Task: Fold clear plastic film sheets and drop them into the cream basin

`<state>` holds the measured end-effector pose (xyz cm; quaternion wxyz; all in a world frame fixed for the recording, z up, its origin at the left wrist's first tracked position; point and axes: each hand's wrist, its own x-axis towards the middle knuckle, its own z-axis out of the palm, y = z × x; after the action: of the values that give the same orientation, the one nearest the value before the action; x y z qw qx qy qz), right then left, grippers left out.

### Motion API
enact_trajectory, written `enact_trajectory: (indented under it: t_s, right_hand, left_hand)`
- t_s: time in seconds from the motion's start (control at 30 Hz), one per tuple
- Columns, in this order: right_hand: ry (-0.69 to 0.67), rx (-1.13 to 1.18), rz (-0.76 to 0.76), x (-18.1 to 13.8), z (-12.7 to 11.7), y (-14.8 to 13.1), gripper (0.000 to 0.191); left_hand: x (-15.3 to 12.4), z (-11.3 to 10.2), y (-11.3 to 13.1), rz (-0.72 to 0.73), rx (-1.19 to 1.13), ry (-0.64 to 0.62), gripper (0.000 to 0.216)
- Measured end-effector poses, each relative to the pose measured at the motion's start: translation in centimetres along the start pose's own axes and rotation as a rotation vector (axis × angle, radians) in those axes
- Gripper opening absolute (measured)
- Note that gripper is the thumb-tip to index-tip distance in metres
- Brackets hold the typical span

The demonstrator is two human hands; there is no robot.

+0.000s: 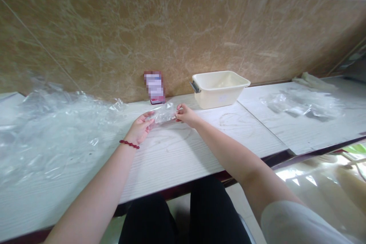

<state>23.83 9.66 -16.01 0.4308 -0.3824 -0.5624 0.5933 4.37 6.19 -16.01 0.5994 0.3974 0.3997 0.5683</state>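
Observation:
Stretched between both hands, just above the white table, is a small clear plastic bag. My left hand, with a red bead bracelet at its wrist, is closed on the bag's left end between thumb and fingers. At the other end my right hand pinches the bag's edge with its fingertips. Whether anything lies inside the bag I cannot tell. A large heap of clear plastic bags spreads over the table to the left of my left hand.
A cream plastic bin with a grey handle stands against the marbled wall, right of my hands. A phone leans on the wall behind them. More clear bags lie far right on the white table.

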Motion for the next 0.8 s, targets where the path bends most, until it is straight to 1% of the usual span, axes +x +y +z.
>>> enact_trajectory:
  t_s: [0.07,0.13,0.23,0.33,0.43,0.5,0.63,0.73,0.8]
  right_hand:
    - [0.040,-0.007,0.015,0.1,-0.1,0.0,0.037]
    - [0.062,-0.006,0.033,0.0,-0.2,-0.1,0.043]
    - [0.047,-0.017,0.075,0.0,-0.5,-0.1,0.053]
    - [0.006,-0.027,0.129,0.1,-0.8,0.0,0.053]
    - [-0.018,-0.036,0.179,0.2,-1.2,0.0,0.045]
    - [-0.024,-0.068,0.219,0.3,-1.4,0.0,0.036]
    - [-0.084,-0.147,0.324,0.0,-1.8,-0.5,0.019]
    - [-0.086,-0.220,0.387,-0.3,-1.7,-0.8,0.010]
    - [-0.073,-0.296,0.417,-0.4,-1.5,-1.0,0.006]
  left_hand:
    - [-0.1,0.0,0.0,-0.022,0.028,-0.017,0.032]
    - [-0.2,0.1,0.1,-0.050,0.040,-0.043,0.034]
    - [-0.2,0.1,0.2,-0.079,0.047,-0.073,0.037]
    - [-0.3,0.0,0.5,-0.104,0.052,-0.092,0.038]
    - [-0.4,-0.1,0.8,-0.148,0.072,-0.104,0.041]
    - [-0.6,-0.3,1.0,-0.196,0.112,-0.115,0.043]
    - [-0.7,-0.7,1.4,-0.303,0.208,-0.149,0.046]
    - [-0.9,-0.7,1.5,-0.340,0.256,-0.173,0.048]
    - [-1.0,-0.5,1.4,-0.343,0.302,-0.163,0.046]
